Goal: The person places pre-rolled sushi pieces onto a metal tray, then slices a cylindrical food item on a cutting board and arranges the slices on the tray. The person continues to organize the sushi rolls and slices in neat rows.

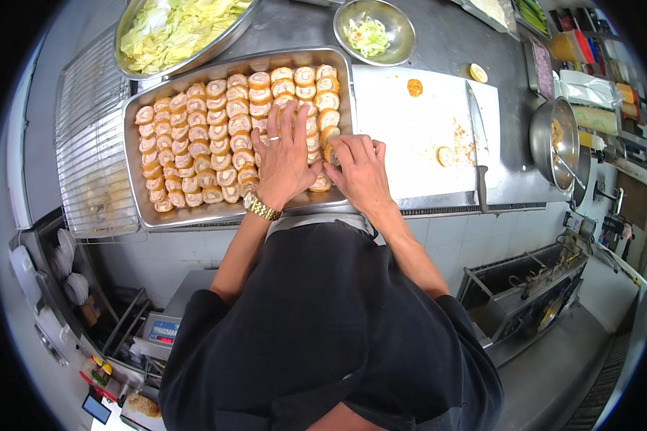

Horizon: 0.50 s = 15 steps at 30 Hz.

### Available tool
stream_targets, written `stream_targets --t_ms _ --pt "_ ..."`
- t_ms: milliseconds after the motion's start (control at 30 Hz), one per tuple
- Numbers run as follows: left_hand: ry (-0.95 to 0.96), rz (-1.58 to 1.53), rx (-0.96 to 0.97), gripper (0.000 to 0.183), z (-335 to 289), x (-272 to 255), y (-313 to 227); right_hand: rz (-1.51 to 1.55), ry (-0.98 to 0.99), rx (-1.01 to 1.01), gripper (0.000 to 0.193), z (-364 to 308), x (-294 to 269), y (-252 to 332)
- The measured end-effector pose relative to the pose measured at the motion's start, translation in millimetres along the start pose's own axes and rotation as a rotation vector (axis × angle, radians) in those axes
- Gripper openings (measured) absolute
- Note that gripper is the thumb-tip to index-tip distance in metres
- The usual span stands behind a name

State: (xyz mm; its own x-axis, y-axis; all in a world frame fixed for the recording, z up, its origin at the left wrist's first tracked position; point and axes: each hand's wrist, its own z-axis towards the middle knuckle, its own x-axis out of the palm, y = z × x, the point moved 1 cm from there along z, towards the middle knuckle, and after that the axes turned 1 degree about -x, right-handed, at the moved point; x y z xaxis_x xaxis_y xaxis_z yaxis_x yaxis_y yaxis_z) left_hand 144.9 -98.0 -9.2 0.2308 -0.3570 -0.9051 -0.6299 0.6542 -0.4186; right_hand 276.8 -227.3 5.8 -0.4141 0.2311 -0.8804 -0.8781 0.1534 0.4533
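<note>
A deep steel tray (pixel 131 179) holds rows of sliced rolls (pixel 198 147), each with a browned orange rim and a pale spiral inside, overlapping in columns. My left hand (pixel 287 161), with a ring and a gold watch, lies over the slices right of the tray's middle, fingers spread and thumb toward the rightmost column. At the tray's right side, my right hand (pixel 361 172) pinches a roll slice (pixel 331 153) between thumb and fingers, at the lower part of that column. The slices under my left palm are hidden.
Right of the tray is a white cutting board (pixel 410 115) with a knife (pixel 477 136), a lone slice (pixel 446 156) and crumbs. Behind stand a bowl of cabbage (pixel 126 54) and a smaller steel bowl (pixel 402 47). A wire rack (pixel 93 144) is at left, another bowl (pixel 543 147) at right.
</note>
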Motion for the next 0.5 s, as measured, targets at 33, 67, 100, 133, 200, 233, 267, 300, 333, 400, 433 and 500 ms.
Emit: stream_targets --t_ms 33,67,100,133,200,233,267,300,333,400,433,500 --pt "0.015 -0.002 -0.001 0.114 -2.0 -2.9 2.2 -0.032 -0.010 -0.016 0.055 0.9 5.2 1.6" --pt "0.014 0.002 0.004 0.113 -3.5 -5.7 4.2 -0.064 -0.023 -0.008 0.055 1.1 6.9 1.7" --pt "0.014 -0.008 0.008 0.112 -4.2 -8.0 6.2 -0.106 -0.015 -0.029 0.054 1.5 7.5 1.4" --pt "-0.001 -0.012 0.020 0.111 -5.1 -10.1 7.9 -0.149 -0.011 -0.025 0.054 1.5 7.4 1.3" --pt "-0.022 -0.034 0.049 0.110 -5.1 -11.9 8.9 -0.198 -0.005 -0.016 0.054 1.4 7.3 2.8" --pt "-0.026 -0.051 0.064 0.110 -5.2 -11.9 8.2 -0.203 -0.003 -0.011 0.054 0.3 7.4 4.8" --pt "-0.058 -0.062 0.091 0.110 -4.0 -11.4 7.6 -0.213 -0.002 0.012 0.054 0.5 7.8 5.4" --pt "-0.022 -0.059 0.069 0.110 -7.2 -11.3 5.6 -0.177 0.006 0.002 0.053 -2.1 6.9 8.1" --pt "-0.030 -0.050 0.071 0.111 -5.1 -9.2 4.3 -0.159 -0.003 0.005 0.053 -2.9 5.6 7.7" --pt "-0.041 -0.058 0.081 0.112 -1.4 -2.2 -1.7 -0.091 -0.029 0.052 0.052 -9.1 -6.7 -3.2" --pt "-0.043 -0.066 0.087 0.113 -0.9 -1.0 -0.9 -0.032 -0.050 0.093 0.052 -15.0 -15.7 -10.2" --pt "-0.035 -0.073 0.076 0.115 -2.0 1.4 -0.7 0.031 -0.109 0.136 0.047 -29.3 -35.9 -31.0"
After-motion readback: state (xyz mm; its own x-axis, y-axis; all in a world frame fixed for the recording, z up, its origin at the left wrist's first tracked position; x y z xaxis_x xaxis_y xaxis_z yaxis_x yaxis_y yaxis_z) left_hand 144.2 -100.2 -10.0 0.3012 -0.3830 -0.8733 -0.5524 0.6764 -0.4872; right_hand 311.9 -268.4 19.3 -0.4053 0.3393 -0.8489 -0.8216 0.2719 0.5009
